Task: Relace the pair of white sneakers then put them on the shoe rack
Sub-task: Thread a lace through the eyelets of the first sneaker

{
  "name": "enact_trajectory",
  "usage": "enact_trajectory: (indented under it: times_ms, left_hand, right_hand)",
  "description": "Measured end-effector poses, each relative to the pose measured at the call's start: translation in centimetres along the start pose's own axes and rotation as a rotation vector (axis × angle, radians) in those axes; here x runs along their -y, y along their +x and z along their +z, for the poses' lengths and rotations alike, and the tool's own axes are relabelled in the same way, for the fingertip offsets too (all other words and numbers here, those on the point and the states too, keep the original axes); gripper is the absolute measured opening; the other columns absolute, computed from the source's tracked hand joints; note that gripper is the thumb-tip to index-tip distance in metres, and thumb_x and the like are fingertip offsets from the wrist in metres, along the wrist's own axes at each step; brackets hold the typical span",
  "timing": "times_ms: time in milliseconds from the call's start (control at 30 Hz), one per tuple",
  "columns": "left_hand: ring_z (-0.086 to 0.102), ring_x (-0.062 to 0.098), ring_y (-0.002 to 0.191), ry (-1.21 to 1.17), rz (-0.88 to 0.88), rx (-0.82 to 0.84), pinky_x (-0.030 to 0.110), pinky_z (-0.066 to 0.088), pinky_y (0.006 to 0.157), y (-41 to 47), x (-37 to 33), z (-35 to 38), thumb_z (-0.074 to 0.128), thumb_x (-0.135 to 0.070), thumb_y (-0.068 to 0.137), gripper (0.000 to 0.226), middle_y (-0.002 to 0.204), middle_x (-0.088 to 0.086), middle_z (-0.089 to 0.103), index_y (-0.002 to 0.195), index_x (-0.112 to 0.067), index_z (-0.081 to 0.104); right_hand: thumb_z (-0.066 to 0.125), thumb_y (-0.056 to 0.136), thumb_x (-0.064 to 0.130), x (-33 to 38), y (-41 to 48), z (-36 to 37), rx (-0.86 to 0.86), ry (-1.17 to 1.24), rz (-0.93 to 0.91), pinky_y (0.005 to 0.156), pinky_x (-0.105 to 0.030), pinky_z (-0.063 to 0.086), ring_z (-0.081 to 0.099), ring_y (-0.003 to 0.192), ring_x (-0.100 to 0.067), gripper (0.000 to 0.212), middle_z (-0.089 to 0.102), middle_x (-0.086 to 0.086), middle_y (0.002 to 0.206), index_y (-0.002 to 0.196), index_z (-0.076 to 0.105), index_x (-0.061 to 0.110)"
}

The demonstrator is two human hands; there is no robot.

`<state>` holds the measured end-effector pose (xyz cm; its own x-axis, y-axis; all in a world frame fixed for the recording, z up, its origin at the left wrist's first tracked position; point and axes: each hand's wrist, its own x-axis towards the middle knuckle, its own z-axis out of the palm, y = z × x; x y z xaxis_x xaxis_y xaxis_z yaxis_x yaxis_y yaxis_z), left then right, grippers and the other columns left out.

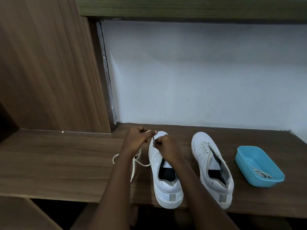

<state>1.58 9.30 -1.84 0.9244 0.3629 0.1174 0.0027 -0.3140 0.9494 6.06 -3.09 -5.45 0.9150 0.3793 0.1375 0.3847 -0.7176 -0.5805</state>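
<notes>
Two white sneakers stand toes-away on a dark wooden shelf [66,160]. Over the toe end of the left sneaker [163,185], my left hand [137,140] pinches a white lace [135,161] whose loose length trails off to the left across the wood. My right hand [166,146] sits on that shoe's eyelet area and pinches the lace's tip; the eyelets are hidden under it. The right sneaker [214,170] stands apart with bare eyelets and no lace in it.
A light blue plastic tub [245,156] at the right holds another coiled white lace [261,173]. A wooden side panel [49,63] rises at the left, a pale wall [199,72] stands behind, and a dark shelf board [182,9] runs overhead. An open gap lies below the shelf's front edge.
</notes>
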Motion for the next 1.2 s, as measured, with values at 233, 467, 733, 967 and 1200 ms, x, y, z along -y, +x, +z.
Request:
enact_trajectory:
  times_ms: [233, 467, 733, 967, 1200]
  left_hand:
    - [0.048, 0.013, 0.034, -0.197, -0.152, 0.05, 0.02, 0.042, 0.04, 0.1, -0.3, 0.3, 0.048, -0.021, 0.098, 0.03, 0.054, 0.005, 0.065, 0.077, -0.007, 0.063]
    - [0.066, 0.007, 0.093, -0.189, -0.05, 0.269, 0.017, 0.049, 0.085, 0.0, 0.7, 2.1, 0.067, -0.015, 0.086, 0.018, 0.098, -0.001, 0.073, 0.103, -0.017, 0.071]
    - [0.056, 0.012, 0.077, -0.037, -0.053, 0.117, 0.028, 0.041, 0.077, 1.2, 1.7, 2.7, 0.067, -0.016, 0.086, 0.015, 0.079, 0.006, 0.069, 0.081, -0.003, 0.071]
    - [0.057, 0.021, 0.078, 0.486, -0.271, -0.051, 0.034, 0.045, 0.083, 2.0, 4.2, 1.5, 0.059, -0.025, 0.086, 0.019, 0.073, 0.001, 0.061, 0.069, -0.023, 0.066]
    - [0.062, 0.025, 0.095, 0.639, -0.268, 0.049, 0.031, 0.046, 0.08, 1.5, 4.7, 1.6, 0.055, -0.014, 0.088, 0.02, 0.102, 0.007, 0.068, 0.1, -0.013, 0.071]
  right_hand:
    - [0.062, 0.089, 0.02, 1.3, -0.2, -3.4, -0.225, 0.245, 0.008, 0.05, -0.013, 0.031, 0.041, 0.053, -0.014, 0.032, 0.053, -0.019, 0.06, 0.069, 0.062, -0.006]
    - [0.062, 0.085, 0.009, 2.6, -0.5, -5.1, -0.25, 0.622, 0.023, 0.061, -0.002, 0.039, 0.06, 0.065, 0.008, 0.015, 0.069, 0.004, 0.077, 0.091, 0.076, 0.011]
    - [0.071, 0.08, 0.016, 1.0, -0.1, -5.8, -0.426, 0.951, 0.149, 0.081, -0.028, 0.05, 0.067, 0.087, -0.011, 0.007, 0.074, 0.004, 0.084, 0.08, 0.076, 0.02]
    - [0.062, 0.083, 0.001, -0.9, -0.3, -7.6, -0.628, 1.25, 0.218, 0.063, -0.016, 0.043, 0.058, 0.073, -0.01, 0.022, 0.07, 0.002, 0.075, 0.074, 0.073, 0.018]
    - [0.063, 0.087, 0.006, -2.5, -0.6, -8.6, -0.625, 1.373, 0.305, 0.056, -0.014, 0.039, 0.057, 0.061, -0.001, 0.012, 0.07, 0.009, 0.066, 0.081, 0.069, 0.015]
